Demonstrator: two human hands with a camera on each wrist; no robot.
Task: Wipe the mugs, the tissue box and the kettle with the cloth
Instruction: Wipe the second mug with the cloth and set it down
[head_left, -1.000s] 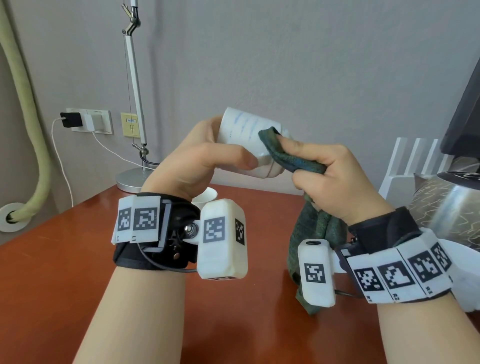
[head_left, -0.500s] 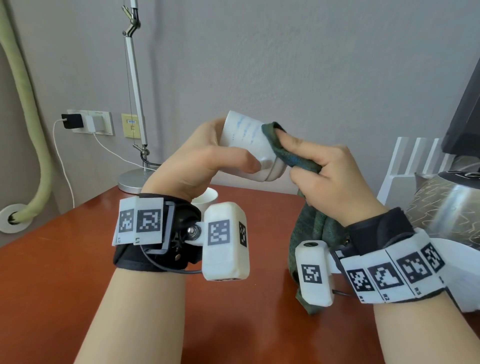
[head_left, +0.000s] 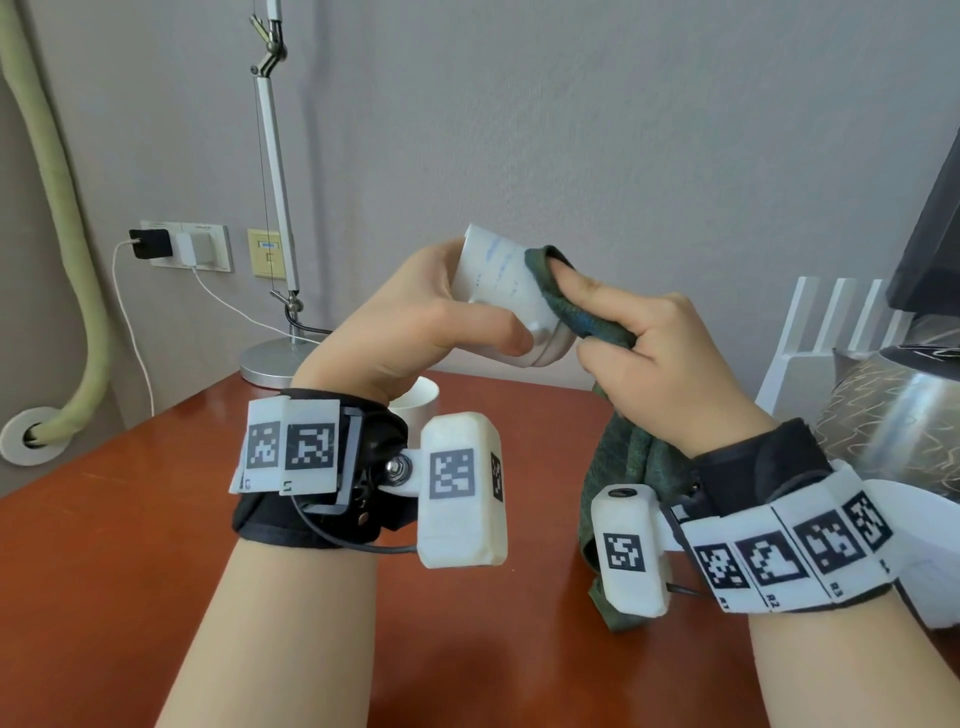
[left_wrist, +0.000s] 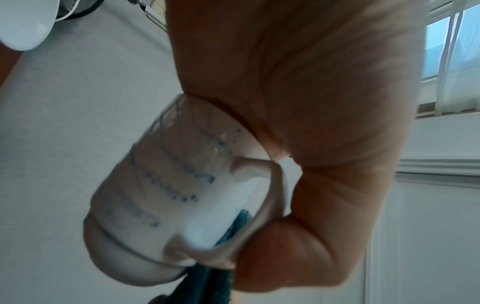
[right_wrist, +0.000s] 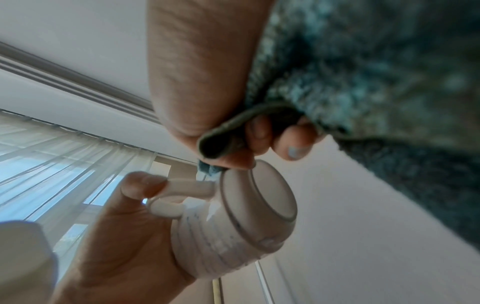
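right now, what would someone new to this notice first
The white mug held tipped on its side above the red-brown table, gripped by the left hand. The right hand presses a green cloth against its side near the base, the rest of the cloth hanging down. At the right edge, a shiny patterned kettle.

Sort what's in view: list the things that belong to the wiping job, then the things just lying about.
Job:
- mug, held in the left hand
- cloth, pressed on it by the right hand
- second mug on the table
- kettle

Lying about:
- lamp
- charger in the socket
- hose
- white rack
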